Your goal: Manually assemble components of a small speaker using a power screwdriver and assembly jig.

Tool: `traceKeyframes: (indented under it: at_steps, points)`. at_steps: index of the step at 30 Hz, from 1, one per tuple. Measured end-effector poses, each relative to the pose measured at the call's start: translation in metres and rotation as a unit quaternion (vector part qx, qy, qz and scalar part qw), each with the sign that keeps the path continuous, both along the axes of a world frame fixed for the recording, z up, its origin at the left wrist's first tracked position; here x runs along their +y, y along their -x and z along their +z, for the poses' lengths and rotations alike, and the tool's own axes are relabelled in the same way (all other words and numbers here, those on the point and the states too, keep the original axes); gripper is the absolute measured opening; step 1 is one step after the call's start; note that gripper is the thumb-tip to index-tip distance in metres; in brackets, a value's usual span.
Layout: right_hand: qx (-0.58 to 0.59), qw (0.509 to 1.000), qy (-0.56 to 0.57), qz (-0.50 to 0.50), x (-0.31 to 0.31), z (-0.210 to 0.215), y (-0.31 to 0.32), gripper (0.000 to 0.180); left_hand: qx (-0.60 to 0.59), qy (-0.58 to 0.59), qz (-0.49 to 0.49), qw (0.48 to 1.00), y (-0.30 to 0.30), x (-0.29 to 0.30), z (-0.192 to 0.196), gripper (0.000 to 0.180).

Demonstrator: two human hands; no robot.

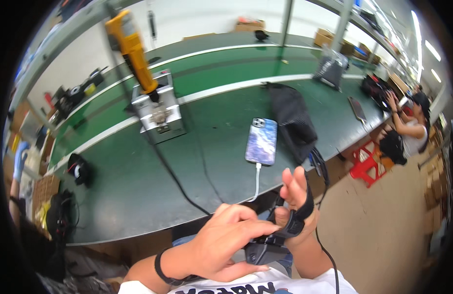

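Well beyond right hand [308, 226], dark-filled plastic bag [330, 72]

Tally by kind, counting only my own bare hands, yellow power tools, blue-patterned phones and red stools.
Hands: 2 (left hand, right hand)
Yellow tool: 1
Blue phone: 1
Red stool: 1
Total: 5

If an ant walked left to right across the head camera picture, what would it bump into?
A blue-gloved hand → a small black thing → a yellow tool → the camera wearer's left hand → their right hand → a red stool → a co-worker in a pale top.
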State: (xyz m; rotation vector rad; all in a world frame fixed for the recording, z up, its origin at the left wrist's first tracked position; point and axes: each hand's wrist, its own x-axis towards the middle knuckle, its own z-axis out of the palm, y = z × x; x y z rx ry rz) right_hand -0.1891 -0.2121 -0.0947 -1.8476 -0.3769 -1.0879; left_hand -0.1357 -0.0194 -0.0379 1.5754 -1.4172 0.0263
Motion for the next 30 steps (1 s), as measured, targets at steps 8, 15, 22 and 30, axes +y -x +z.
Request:
traceKeyframes:
  at_steps: [8,15,22,30]
  points:
    - [0.301,0.793,-0.432,0.307,0.021,0.052,-0.007,0.093,0.049,0.031,0.064,0.996,0.016,0.006,-0.020,0.060]
    - [0.248,0.661,-0.379,0.598,-0.004,0.058,-0.003,0.067,-0.099,0.044,0.155,0.982,0.020,0.011,0.007,0.062]
    - [0.014,0.785,-0.425,0.451,0.031,0.069,-0.021,0.093,-0.114,0.124,0.134,0.977,0.021,-0.007,0.014,0.060]
    - [0.102,0.967,-0.190,0.135,0.058,0.087,-0.058,0.148,0.036,0.176,0.042,0.983,0.016,0.002,-0.009,0.064]
